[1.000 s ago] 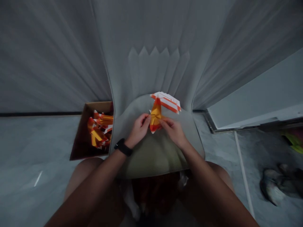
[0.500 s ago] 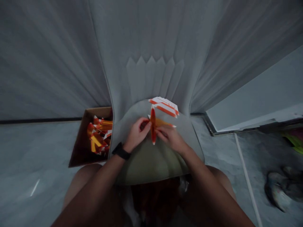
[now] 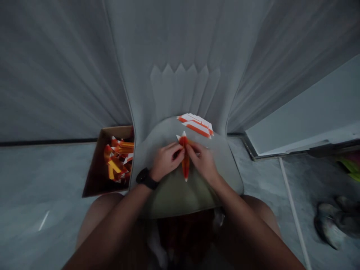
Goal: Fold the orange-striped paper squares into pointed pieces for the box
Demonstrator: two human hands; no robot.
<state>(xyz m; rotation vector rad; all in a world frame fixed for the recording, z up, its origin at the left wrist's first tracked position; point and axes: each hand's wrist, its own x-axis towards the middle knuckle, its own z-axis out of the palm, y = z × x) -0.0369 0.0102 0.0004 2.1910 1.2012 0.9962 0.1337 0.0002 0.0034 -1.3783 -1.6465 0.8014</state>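
Observation:
Between my two hands is a folded paper piece point(image 3: 185, 167), orange-red with white pointed tips, held above the chair seat point(image 3: 174, 202). My left hand point(image 3: 168, 159) pinches it from the left, thumb and forefinger closed at its middle. From the other side my right hand point(image 3: 203, 161) pinches the same piece. An orange-yellow part shows behind the right fingers and is mostly hidden. Farther back on the seat lies a small fanned stack of white and orange paper pieces point(image 3: 198, 125). A dark watch point(image 3: 146, 179) is on my left wrist.
To the left of the chair, an open cardboard box point(image 3: 94, 172) on the floor holds several orange and yellow folded pieces point(image 3: 116, 165). The ribbed chair back point(image 3: 184, 86) rises behind the seat. Shoes point(image 3: 329, 227) lie on the floor at right, near a pale panel point(image 3: 306, 108).
Both hands have closed in on the middle of the paper piece. The piece has shifted slightly toward me and turned, so more of its face shows. The stack stays put.

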